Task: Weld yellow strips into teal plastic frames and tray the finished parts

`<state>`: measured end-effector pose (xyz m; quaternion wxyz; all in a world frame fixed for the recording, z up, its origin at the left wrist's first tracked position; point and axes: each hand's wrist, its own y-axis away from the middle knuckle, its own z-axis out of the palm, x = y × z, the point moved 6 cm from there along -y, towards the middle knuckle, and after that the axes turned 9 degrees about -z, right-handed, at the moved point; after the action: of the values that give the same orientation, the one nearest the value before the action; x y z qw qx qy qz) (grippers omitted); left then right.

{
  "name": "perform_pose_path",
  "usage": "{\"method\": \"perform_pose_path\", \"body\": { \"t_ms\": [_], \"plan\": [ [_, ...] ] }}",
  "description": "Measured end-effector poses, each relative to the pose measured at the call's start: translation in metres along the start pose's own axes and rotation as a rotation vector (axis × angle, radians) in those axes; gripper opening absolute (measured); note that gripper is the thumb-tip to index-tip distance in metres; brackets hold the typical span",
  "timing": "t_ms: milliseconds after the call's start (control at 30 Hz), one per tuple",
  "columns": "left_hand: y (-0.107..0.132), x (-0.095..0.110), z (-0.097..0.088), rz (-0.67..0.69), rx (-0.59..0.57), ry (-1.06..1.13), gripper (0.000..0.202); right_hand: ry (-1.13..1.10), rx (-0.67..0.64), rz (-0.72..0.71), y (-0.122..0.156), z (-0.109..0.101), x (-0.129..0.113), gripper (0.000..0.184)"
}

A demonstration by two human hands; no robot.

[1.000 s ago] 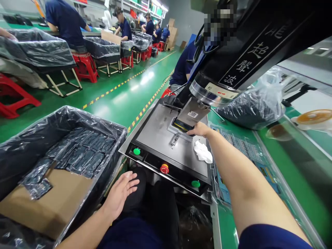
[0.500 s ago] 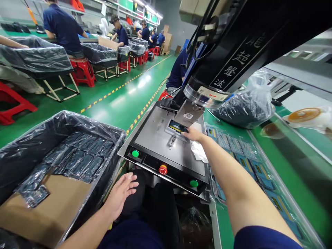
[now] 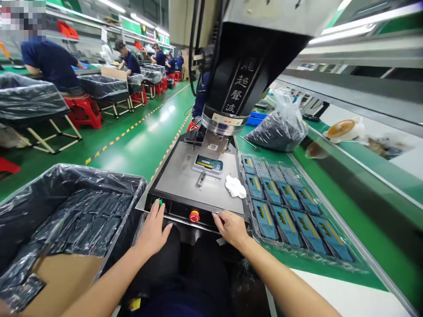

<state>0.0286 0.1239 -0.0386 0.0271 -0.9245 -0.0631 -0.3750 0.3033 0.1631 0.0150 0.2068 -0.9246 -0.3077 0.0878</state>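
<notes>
Both my hands are on the welder's front panel (image 3: pixel 178 211), dead ahead at 12 o'clock. My left hand (image 3: pixel 152 230) lies open with the fingers spread, holding nothing, and one fingertip touches the green button (image 3: pixel 159 202) at the panel's left end. My right hand (image 3: pixel 231 226) is open too, with nothing in it. Its fingers rest flat on the panel's right end, and I cannot tell what lies under them. The red button (image 3: pixel 194 216) sits between the two hands, touched by neither.

Beyond the panel, further out at 12, is the steel plate (image 3: pixel 176 185). A blue part (image 3: pixel 209 164) lies in the fixture in its middle. The horn (image 3: pixel 214 144) hangs just above the part's far edge, though I cannot tell if they touch. A white cloth (image 3: pixel 235 186) lies crumpled on the plate at 1 o'clock, near the part but apart from it.

At 2 o'clock a clear tray (image 3: pixel 307 254) holds rows of blue parts, and it lies just beside the plate. Past it, a tied bag (image 3: pixel 279 130) of dark pieces stands on the green bench.

At 9 o'clock a plastic-lined box (image 3: pixel 99 174) holds dark packs, with cardboard (image 3: pixel 62 277) at its near end. Other people (image 3: pixel 49 61) sit at bins at 10 and 11 o'clock.
</notes>
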Motion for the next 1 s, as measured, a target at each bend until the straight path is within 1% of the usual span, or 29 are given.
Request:
{"method": "perform_pose_path", "body": {
  "t_ms": [100,167,233,333,400,467,533,633,700,767,833,900,1000],
  "plan": [
    [-0.001,-0.004,0.018,0.051,0.012,-0.135,0.07,0.035,0.072,0.054,0.028,0.002,0.001,0.042],
    [-0.001,-0.006,0.025,0.081,0.031,-0.197,0.07,0.062,0.104,0.052,0.037,0.005,0.003,0.041],
    [-0.001,-0.008,0.027,0.097,0.032,-0.239,0.073,0.082,0.121,0.025,0.04,0.008,0.003,0.04],
    [-0.001,-0.007,0.024,0.094,0.009,-0.262,0.077,0.075,0.147,-0.001,0.042,0.009,0.002,0.04],
    [-0.001,-0.006,0.018,0.084,0.01,-0.242,0.076,0.045,0.161,-0.008,0.043,0.009,0.001,0.039],
    [-0.001,-0.007,0.011,0.061,0.044,-0.191,0.072,0.019,0.182,-0.007,0.044,0.008,0.0,0.038],
    [0.0,-0.013,0.003,0.006,0.11,-0.143,0.068,-0.001,0.207,-0.001,0.046,0.007,-0.002,0.038],
    [0.001,-0.032,-0.008,-0.093,0.211,-0.147,0.064,-0.035,0.242,-0.019,0.047,0.005,-0.008,0.04],
    [0.001,-0.049,-0.013,-0.142,0.238,-0.206,0.064,-0.052,0.263,-0.035,0.047,0.003,-0.01,0.041],
    [-0.001,-0.07,-0.02,-0.215,0.239,-0.299,0.066,-0.068,0.273,-0.029,0.047,0.002,-0.01,0.041],
    [-0.002,-0.094,-0.026,-0.324,0.218,-0.4,0.069,-0.09,0.271,-0.004,0.047,0.001,-0.008,0.041],
    [-0.003,-0.119,-0.031,-0.439,0.173,-0.47,0.071,-0.115,0.277,0.019,0.048,-0.001,-0.005,0.042],
    [0.001,-0.15,-0.031,-0.624,0.009,-0.478,0.068,-0.136,0.302,0.029,0.048,-0.002,-0.003,0.041]
  ]
}}
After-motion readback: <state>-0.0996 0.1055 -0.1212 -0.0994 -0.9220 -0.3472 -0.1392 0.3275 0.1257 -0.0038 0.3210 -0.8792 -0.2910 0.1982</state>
